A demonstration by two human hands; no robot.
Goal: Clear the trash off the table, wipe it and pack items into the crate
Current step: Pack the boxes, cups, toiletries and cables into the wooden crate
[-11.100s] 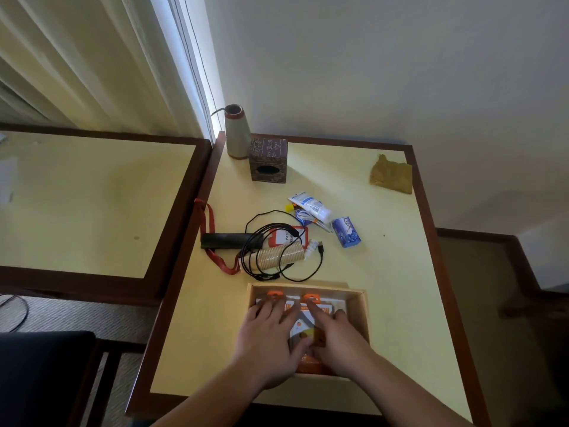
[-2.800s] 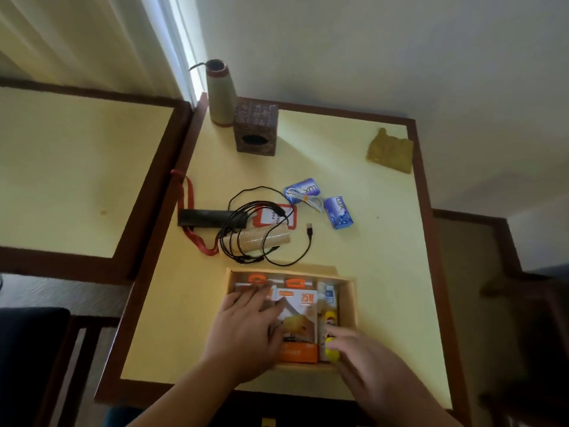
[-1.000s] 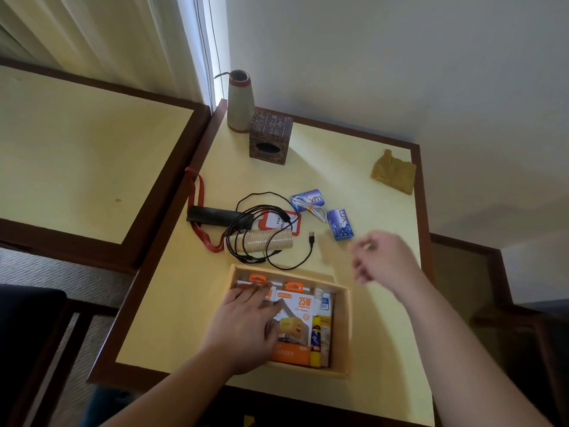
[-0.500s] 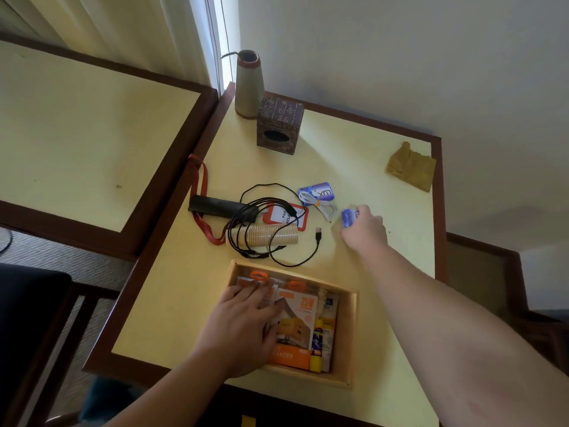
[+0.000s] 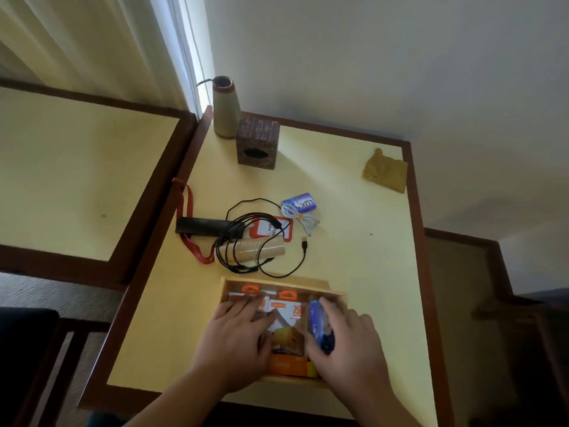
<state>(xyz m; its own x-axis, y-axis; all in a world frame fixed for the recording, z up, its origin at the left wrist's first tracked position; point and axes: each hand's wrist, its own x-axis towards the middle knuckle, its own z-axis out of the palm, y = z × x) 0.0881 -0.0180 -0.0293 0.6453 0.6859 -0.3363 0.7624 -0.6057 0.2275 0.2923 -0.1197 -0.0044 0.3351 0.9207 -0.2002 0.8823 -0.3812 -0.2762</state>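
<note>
Where the yellow table (image 5: pixel 354 211) meets wall, cloth (image 5: pixel 385 171) lies w/ vase (image 5: pixel 226 110).

One head-worn view looks steeply down and forward from above the near edge of the yellow table (image 5: pixel 354 248), close over the wooden crate (image 5: pixel 334 293) (nearest the lens). Beyond the crate the tabletop runs to the far wall; a second table lies left.

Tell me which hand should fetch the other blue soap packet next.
Right, probably. The right hand is on that side, though it holds a blue packet over the crate; the left hand lies flat on the boxes.
</note>
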